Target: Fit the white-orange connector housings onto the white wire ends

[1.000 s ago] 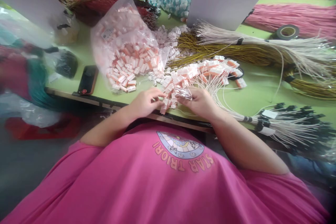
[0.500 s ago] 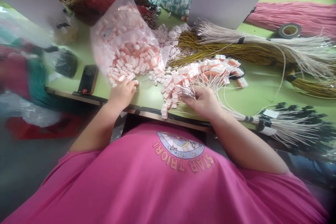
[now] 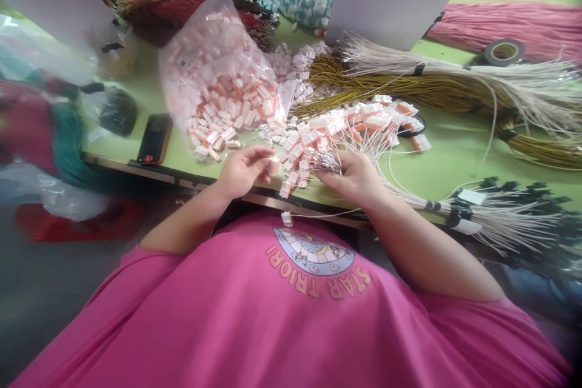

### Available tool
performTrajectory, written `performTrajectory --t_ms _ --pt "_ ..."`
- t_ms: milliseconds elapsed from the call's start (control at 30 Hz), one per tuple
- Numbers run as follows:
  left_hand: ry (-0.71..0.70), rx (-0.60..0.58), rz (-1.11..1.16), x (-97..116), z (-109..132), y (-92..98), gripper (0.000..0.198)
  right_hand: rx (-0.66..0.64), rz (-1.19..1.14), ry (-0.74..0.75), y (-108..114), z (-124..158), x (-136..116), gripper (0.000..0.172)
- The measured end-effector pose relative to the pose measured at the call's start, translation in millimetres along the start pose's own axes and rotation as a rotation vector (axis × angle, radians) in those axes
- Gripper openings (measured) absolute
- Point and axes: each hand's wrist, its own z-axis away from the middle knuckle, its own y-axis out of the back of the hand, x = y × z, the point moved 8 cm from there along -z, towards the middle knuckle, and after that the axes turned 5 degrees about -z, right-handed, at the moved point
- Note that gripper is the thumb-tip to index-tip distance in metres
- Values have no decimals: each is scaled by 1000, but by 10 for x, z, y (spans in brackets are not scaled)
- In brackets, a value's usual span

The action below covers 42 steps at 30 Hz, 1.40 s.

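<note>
Head view: left hand pinches small pink-white plastic connector, just left of right hand gripping thin white wire ends.

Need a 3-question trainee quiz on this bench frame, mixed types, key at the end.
1. True or false: the left hand holds a small pink-white connector at its fingertips.
2. What does the right hand grip? A) tape roll B) white wire ends C) phone
3. Fill in: the phone lies to the ____ of the connector bag, near the table edge.

Key: 1 true. 2 B, white wire ends; the tape roll lies far off. 3 left.
</note>
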Motion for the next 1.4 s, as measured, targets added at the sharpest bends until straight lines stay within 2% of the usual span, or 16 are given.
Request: performTrajectory --t_ms 67,167,300,367,467,633,867,1133,1400 --pt "75 -135 202 -8 8 -244 29 -21 -77 0 -5 0 -12 11" --pt "129 -269 358 6 33 -505 29 -35 -158 -23 -7 -1 -18 13" --pt "189 -279 419 -16 46 -639 38 -57 -137 -46 -32 -1 -31 14" --pt "217 -279 435 -20 50 -667 42 -77 -107 -51 -64 -3 -34 18" --pt "253 -291 446 -17 56 -687 37 -63 -44 -71 -79 -12 -7 21" --pt "221 -273 451 3 54 -676 29 -26 7 -71 -71 -19 13 18" --pt "302 -264 480 -69 89 -688 34 -3 82 -61 -86 -12 24 20" --pt "250 -251 486 -31 64 -658 32 -64 14 -35 -137 -22 11 17" --pt "297 -168 359 -66 93 -657 32 -76 -54 -118 -127 -30 92 20"
